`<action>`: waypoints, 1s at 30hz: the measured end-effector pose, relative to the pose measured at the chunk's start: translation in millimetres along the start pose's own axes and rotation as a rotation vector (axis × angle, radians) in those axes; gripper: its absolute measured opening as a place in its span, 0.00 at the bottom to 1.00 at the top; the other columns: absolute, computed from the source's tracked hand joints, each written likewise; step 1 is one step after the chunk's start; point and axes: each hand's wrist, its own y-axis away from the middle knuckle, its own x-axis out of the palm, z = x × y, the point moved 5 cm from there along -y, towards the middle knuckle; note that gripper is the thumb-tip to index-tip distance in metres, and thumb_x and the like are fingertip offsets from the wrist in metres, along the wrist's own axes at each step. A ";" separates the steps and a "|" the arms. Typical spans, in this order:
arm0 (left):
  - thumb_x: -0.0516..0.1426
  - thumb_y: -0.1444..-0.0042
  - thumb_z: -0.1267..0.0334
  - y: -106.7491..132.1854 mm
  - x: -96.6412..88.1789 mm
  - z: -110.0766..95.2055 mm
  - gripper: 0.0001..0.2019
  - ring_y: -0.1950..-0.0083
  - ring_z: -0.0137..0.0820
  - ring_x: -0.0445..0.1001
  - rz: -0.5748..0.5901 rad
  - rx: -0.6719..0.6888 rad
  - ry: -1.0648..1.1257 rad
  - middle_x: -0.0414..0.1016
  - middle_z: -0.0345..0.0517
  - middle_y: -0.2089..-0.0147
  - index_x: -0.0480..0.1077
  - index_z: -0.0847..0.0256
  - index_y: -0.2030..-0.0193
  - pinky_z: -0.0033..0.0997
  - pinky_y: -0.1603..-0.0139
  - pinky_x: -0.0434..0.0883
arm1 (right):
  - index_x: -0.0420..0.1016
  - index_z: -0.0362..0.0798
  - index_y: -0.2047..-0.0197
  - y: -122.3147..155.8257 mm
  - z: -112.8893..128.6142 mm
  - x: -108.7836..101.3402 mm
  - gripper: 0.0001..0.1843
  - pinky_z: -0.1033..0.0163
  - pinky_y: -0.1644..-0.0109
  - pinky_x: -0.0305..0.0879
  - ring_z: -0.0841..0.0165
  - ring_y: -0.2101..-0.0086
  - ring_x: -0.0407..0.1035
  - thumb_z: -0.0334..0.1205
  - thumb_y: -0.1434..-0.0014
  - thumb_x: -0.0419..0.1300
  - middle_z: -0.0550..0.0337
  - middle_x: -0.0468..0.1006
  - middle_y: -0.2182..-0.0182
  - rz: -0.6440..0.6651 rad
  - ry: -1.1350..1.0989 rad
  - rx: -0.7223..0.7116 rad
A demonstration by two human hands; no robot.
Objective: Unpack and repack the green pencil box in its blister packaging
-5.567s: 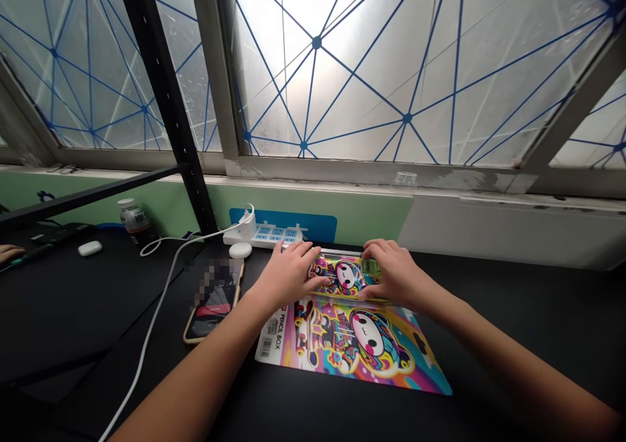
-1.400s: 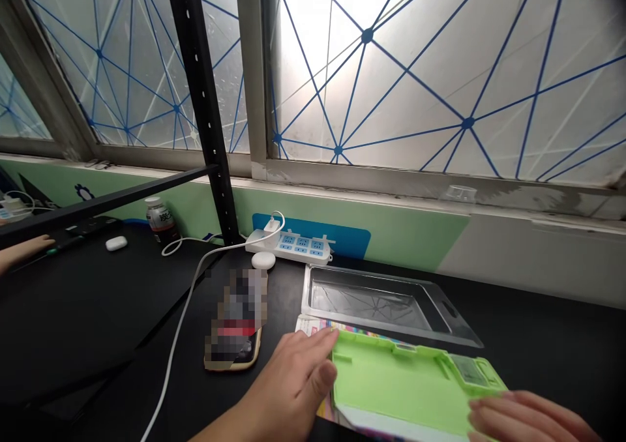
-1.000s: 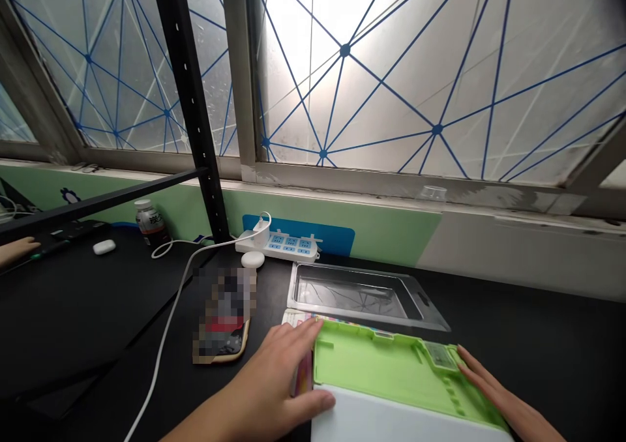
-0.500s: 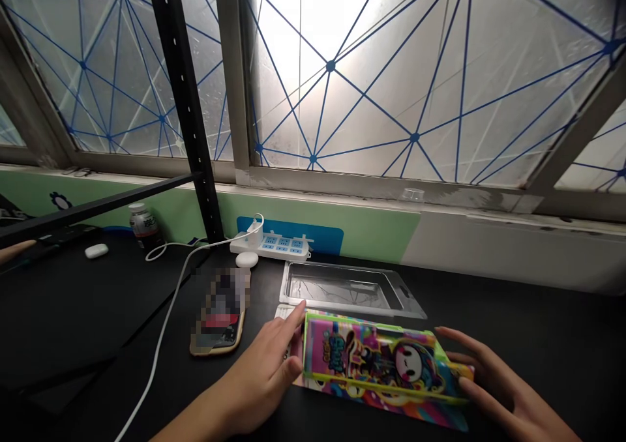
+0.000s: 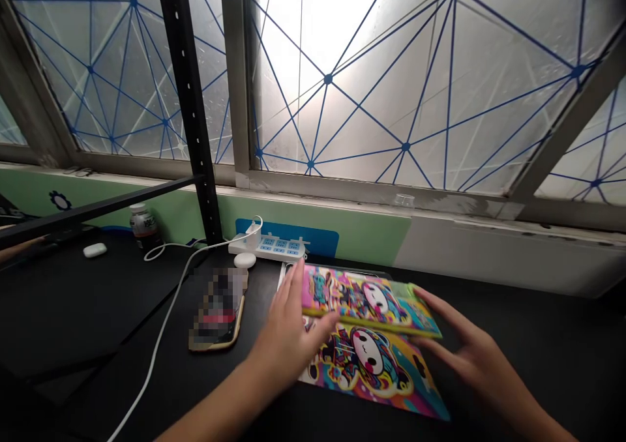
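Note:
A colourful pencil case (image 5: 362, 296) with a cartoon character and yellow-green edges is held between my hands, tilted above the table. My left hand (image 5: 293, 331) grips its left end, thumb along the front edge. At the right end, my right hand (image 5: 460, 338) pinches it between thumb and fingers. Beneath and in front lies a flat printed card (image 5: 372, 370) with the same character. Behind the case, mostly hidden by it, is a clear plastic packaging tray (image 5: 282, 274).
A phone (image 5: 218, 311) in a tan case lies on the left, near a white earbud case (image 5: 245, 260). Behind stands a power strip (image 5: 274, 248) with a white cable (image 5: 169, 318) running forward. A bottle (image 5: 144, 227) and a black shelf post (image 5: 190, 103) stand further left.
The pencil case has been lifted off the card and moved away from me, covering the plastic tray. Both hands moved with it, and more of the card shows.

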 end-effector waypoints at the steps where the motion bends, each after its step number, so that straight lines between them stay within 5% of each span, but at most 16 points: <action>1: 0.56 0.37 0.45 -14.3 -2.4 -2.1 0.42 0.24 0.49 0.45 -0.025 0.013 -0.051 0.47 0.59 0.24 0.42 0.62 0.25 0.54 0.28 0.51 | 0.65 0.53 0.33 -14.7 3.1 3.7 0.36 0.53 0.41 0.70 0.52 0.41 0.68 0.55 0.42 0.64 0.53 0.70 0.37 0.006 -0.013 0.019; 5: 0.56 0.37 0.46 -54.1 -0.5 16.0 0.39 0.25 0.46 0.49 -0.064 -0.017 -0.159 0.53 0.59 0.26 0.50 0.65 0.27 0.47 0.29 0.54 | 0.67 0.49 0.34 -53.6 -0.7 31.6 0.36 0.48 0.40 0.69 0.50 0.43 0.70 0.57 0.41 0.62 0.50 0.73 0.39 -0.004 -0.062 0.033; 11: 0.51 0.36 0.42 -50.2 25.5 56.9 0.37 0.24 0.55 0.41 0.143 -0.133 -0.373 0.50 0.60 0.25 0.53 0.64 0.27 0.57 0.30 0.53 | 0.69 0.49 0.36 -50.6 -27.4 66.8 0.30 0.43 0.36 0.63 0.50 0.37 0.62 0.57 0.36 0.56 0.48 0.69 0.37 0.063 0.100 -0.085; 15: 0.44 0.32 0.45 -46.6 30.1 49.5 0.33 0.24 0.55 0.39 0.205 -0.111 -0.515 0.44 0.62 0.24 0.55 0.65 0.28 0.63 0.32 0.52 | 0.72 0.49 0.39 -45.0 -22.4 67.8 0.26 0.34 0.37 0.58 0.47 0.35 0.56 0.54 0.31 0.50 0.46 0.68 0.36 0.102 0.308 -0.225; 20: 0.41 0.30 0.48 -51.3 37.0 29.2 0.30 0.23 0.51 0.38 0.180 0.011 -0.576 0.43 0.60 0.24 0.57 0.63 0.28 0.62 0.31 0.49 | 0.73 0.49 0.43 -29.9 26.8 58.7 0.20 0.35 0.38 0.57 0.49 0.39 0.63 0.48 0.32 0.54 0.43 0.68 0.36 0.032 0.398 -0.420; 24: 0.38 0.30 0.44 -60.2 51.7 23.6 0.33 0.23 0.49 0.40 0.183 0.049 -0.520 0.45 0.59 0.24 0.53 0.62 0.27 0.58 0.30 0.51 | 0.73 0.50 0.43 -6.8 65.2 73.7 0.18 0.47 0.43 0.65 0.55 0.45 0.69 0.47 0.31 0.53 0.46 0.76 0.45 0.264 0.214 -0.463; 30: 0.40 0.31 0.42 -72.2 60.9 34.1 0.33 0.24 0.56 0.44 0.254 0.025 -0.601 0.49 0.60 0.25 0.57 0.60 0.28 0.64 0.30 0.46 | 0.54 0.51 0.28 7.1 67.4 95.6 0.41 0.40 0.32 0.51 0.48 0.33 0.51 0.62 0.37 0.56 0.49 0.56 0.30 0.645 0.155 -0.252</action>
